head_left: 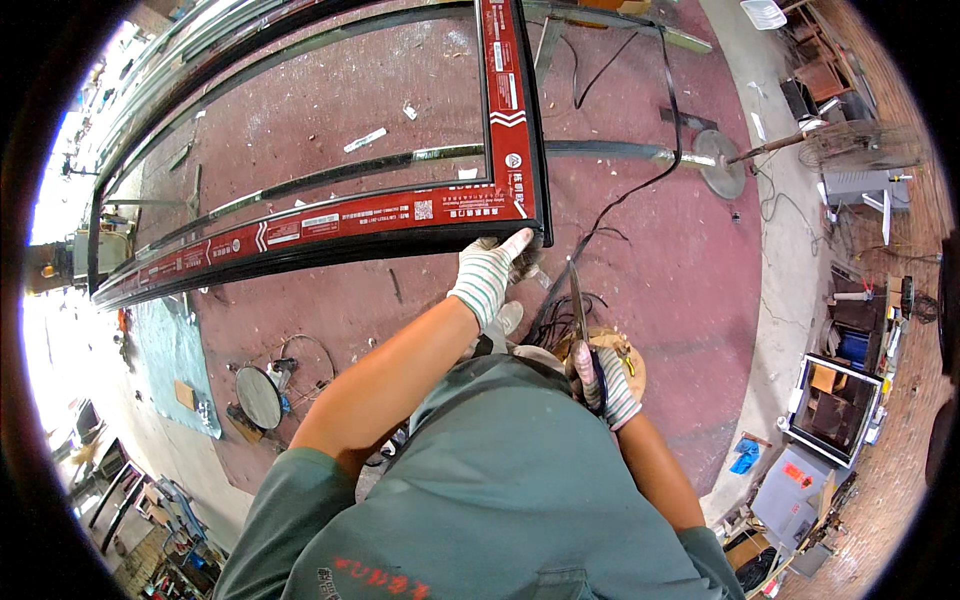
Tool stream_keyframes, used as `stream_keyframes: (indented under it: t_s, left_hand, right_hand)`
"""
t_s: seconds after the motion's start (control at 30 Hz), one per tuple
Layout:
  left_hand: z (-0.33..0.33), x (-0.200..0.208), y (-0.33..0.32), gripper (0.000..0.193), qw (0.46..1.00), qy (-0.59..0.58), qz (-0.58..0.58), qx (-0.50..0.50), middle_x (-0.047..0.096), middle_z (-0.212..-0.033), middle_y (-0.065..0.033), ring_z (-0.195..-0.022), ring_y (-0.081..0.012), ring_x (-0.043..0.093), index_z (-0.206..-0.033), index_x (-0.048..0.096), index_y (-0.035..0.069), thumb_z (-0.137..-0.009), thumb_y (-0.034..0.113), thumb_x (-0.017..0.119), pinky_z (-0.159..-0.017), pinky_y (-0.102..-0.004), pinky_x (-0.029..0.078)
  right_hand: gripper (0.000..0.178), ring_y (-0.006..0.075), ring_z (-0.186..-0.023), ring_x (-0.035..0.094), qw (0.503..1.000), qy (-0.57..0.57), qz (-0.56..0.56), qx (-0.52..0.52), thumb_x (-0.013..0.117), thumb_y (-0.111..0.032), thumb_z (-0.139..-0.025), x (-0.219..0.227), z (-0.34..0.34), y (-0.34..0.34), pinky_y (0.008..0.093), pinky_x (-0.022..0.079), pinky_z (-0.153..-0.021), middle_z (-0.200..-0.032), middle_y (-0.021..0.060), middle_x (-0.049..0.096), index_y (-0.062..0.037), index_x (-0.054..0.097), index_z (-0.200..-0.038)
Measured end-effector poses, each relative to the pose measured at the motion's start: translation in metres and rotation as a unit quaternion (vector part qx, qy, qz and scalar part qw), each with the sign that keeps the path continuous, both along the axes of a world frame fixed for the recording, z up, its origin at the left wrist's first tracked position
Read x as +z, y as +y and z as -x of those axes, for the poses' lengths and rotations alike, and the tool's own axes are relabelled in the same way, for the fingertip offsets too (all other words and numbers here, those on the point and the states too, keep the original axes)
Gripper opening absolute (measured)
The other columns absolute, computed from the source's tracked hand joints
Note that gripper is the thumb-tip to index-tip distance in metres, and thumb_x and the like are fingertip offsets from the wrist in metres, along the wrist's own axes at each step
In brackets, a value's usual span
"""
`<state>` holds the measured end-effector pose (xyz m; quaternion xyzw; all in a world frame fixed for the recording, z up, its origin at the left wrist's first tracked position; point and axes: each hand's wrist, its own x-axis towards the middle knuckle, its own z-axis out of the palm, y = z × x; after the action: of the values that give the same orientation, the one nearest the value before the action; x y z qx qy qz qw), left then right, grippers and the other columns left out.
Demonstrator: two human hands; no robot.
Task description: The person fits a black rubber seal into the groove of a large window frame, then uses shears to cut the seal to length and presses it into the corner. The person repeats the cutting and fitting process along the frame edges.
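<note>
A large black window frame (340, 222) with red printed film on its faces lies raised above the floor on metal rails. My left hand (485, 275), in a white glove with green stripes, is closed at the frame's near right corner. Its thumb and fingers press around a small dark greyish piece (526, 262) that I cannot make out clearly. Close to my waist, my right hand (612, 385), gloved alike, holds scissors (577, 305). Their blades point away from me, toward the corner, and look nearly closed.
Beneath the frame run metal support rails (600, 149). A black cable (640, 185) trails across the reddish floor mat (680, 290). A round stool (628, 362) with small tools stands by my right hand. To the right are a standing fan (860, 146) and cluttered shelves; a round plate (258, 398) lies left.
</note>
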<state>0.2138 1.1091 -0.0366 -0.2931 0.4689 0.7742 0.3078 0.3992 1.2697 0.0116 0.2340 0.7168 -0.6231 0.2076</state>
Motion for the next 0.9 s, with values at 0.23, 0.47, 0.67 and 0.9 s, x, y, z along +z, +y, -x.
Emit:
stream_keyframes:
  t_s: [0.23, 0.47, 0.67, 0.9]
  left_hand:
    - [0.001, -0.01, 0.001, 0.026, 1.0, 0.004, -0.003, -0.003, 0.075, -0.095, -0.0095, -0.077, -0.0239, 0.074, -0.11, 0.068, 0.006, -0.091, 0.02, 0.079, -0.065, -0.0368, 0.06]
    - [0.0, 0.007, 0.006, 0.045, 0.992, -0.04, 0.099, -0.068, 0.073, -0.084, -0.0104, -0.065, -0.0214, 0.069, -0.103, 0.068, 0.005, -0.088, 0.046, 0.08, -0.059, -0.0356, 0.056]
    - [-0.016, 0.017, -0.01, 0.035, 0.95, 0.181, 0.183, -0.179, 0.074, -0.082, -0.0081, -0.068, -0.0133, 0.066, -0.091, 0.072, 0.001, -0.093, 0.036, 0.077, -0.064, -0.0307, 0.054]
    - [0.025, 0.02, -0.052, 0.055, 0.484, 0.713, 0.45, -0.236, 0.06, -0.127, -0.009, -0.125, -0.0355, 0.054, -0.11, 0.068, 0.017, -0.064, 0.037, 0.09, -0.107, -0.0538, 0.043]
  right_hand:
    - [0.076, 0.0136, -0.05, 0.05, 1.0, 0.007, -0.015, 0.006, 0.049, -0.074, -0.096, -0.02, -0.013, 0.007, 0.0325, 0.043, -0.048, -0.059, 0.0023, 0.053, -0.0005, 0.061, -0.079]
    - [0.077, 0.0161, -0.056, 0.049, 1.0, -0.001, -0.019, 0.018, 0.046, -0.072, -0.097, -0.034, -0.02, 0.01, 0.0364, 0.041, -0.052, -0.059, 0.0035, 0.053, 0.0003, 0.063, -0.078]
    - [0.081, 0.0261, -0.066, 0.059, 0.994, 0.057, -0.072, 0.058, 0.045, -0.071, -0.098, -0.016, -0.007, 0.008, 0.0422, 0.049, -0.067, -0.07, 0.0149, 0.065, 0.006, 0.069, -0.094]
    - [0.08, 0.0426, -0.076, 0.065, 0.981, 0.059, -0.139, 0.119, 0.039, -0.069, -0.101, -0.012, -0.001, 0.009, 0.0466, 0.051, -0.075, -0.081, 0.0256, 0.068, 0.0045, 0.07, -0.098]
